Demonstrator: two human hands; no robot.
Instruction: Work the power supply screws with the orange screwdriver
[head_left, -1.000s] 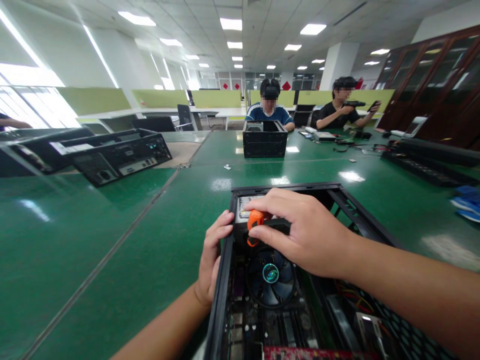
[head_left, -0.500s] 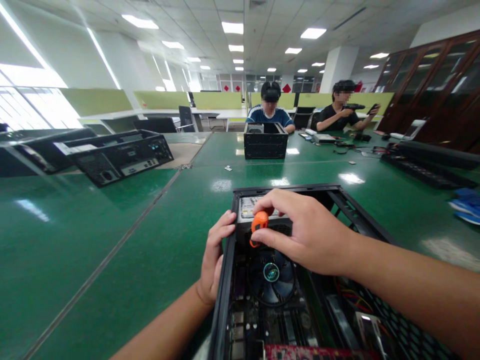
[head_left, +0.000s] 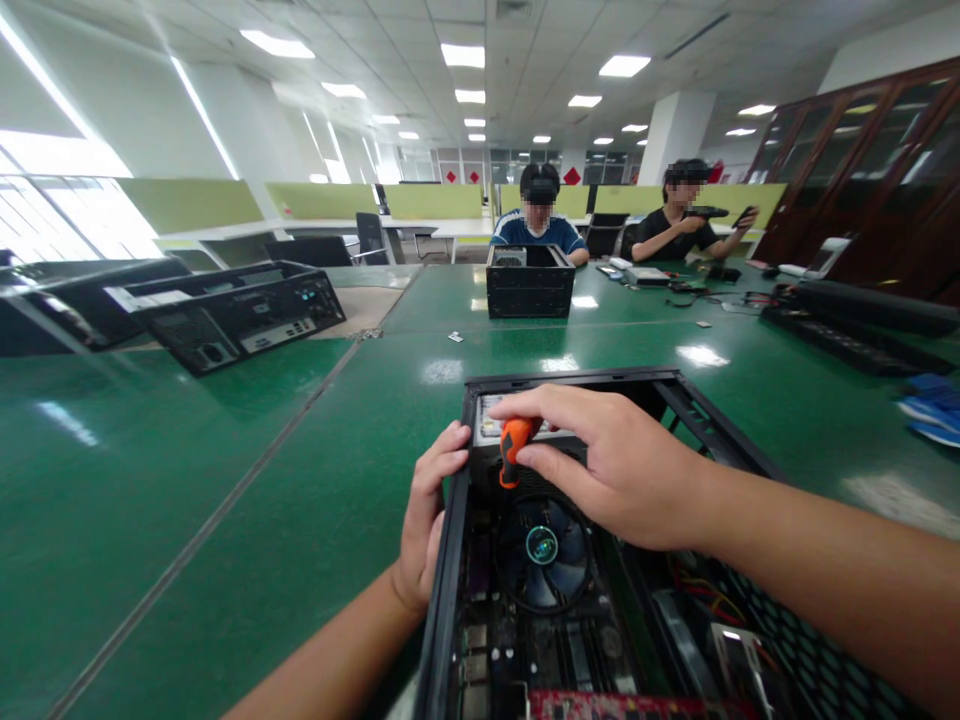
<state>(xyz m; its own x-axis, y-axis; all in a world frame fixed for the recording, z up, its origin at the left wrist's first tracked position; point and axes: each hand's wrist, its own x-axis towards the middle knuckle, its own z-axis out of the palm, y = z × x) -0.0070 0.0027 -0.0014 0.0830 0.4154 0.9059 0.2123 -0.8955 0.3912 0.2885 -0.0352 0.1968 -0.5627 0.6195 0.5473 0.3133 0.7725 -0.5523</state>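
Note:
In front of me lies an open black computer case (head_left: 444, 600), its inside facing up. My right hand (head_left: 615, 460) pinches the orange and black handle of a screwdriver (head_left: 513, 450) between thumb and fingers, upright above the case's far left part. The screwdriver's tip is hidden. My left hand (head_left: 431, 510) grips the case's left edge, fingertips over the rim. Just below the screwdriver sits a round cooling fan (head_left: 542, 546). A silver labelled power supply (head_left: 487, 418) is partly covered by my right hand. A red circuit card (head_left: 622, 705) shows at the bottom.
Two co-workers sit across the green table (head_left: 225, 450); one is behind another computer case (head_left: 529, 285), the other holds a power drill (head_left: 706, 212). More cases (head_left: 255, 320) lie at the left. Cables, black panels (head_left: 847, 335) and a blue item (head_left: 934, 410) are on the right.
My right thumb and fingers have shifted on the screwdriver handle, with the index finger stretched further left and the handle turned slightly. My left hand and the case stay put.

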